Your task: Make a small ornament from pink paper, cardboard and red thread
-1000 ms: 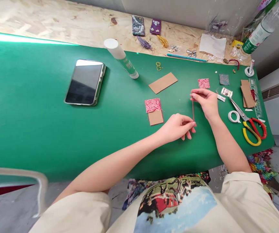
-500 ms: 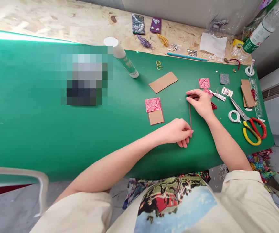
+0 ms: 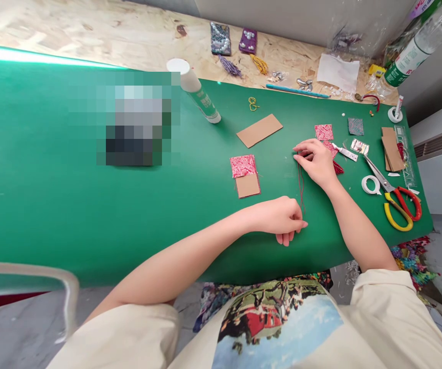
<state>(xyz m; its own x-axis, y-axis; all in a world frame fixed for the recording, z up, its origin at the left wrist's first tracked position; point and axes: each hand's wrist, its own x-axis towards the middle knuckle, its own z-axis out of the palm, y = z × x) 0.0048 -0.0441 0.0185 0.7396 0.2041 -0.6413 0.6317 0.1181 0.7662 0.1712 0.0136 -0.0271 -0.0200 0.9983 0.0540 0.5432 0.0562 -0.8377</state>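
A slack red thread (image 3: 301,185) hangs from my right hand (image 3: 316,163), whose thumb and fingers pinch its upper end. The strands stand slightly apart and their loose ends lie just above the fingertips of my left hand (image 3: 284,216). That hand is closed, thumb against forefinger, with nothing visible between them. To the left lies a cardboard piece (image 3: 248,186) partly covered by red patterned fabric (image 3: 243,166). Beyond my right hand is a red fabric square (image 3: 323,131), and a small white tube (image 3: 345,152) lies beside it.
Scissors (image 3: 392,192) with red and yellow handles and a white tape roll (image 3: 370,184) lie right. A cardboard strip (image 3: 259,130), a glue bottle (image 3: 200,97) and a blue pencil (image 3: 297,91) are farther back. Cardboard pieces (image 3: 392,148) lie near the green table's (image 3: 90,220) right edge.
My left hand has moved down and slightly toward me, off the thread's lower end. The thread, taut before, now hangs loose with its strands parted. My right hand has barely shifted.
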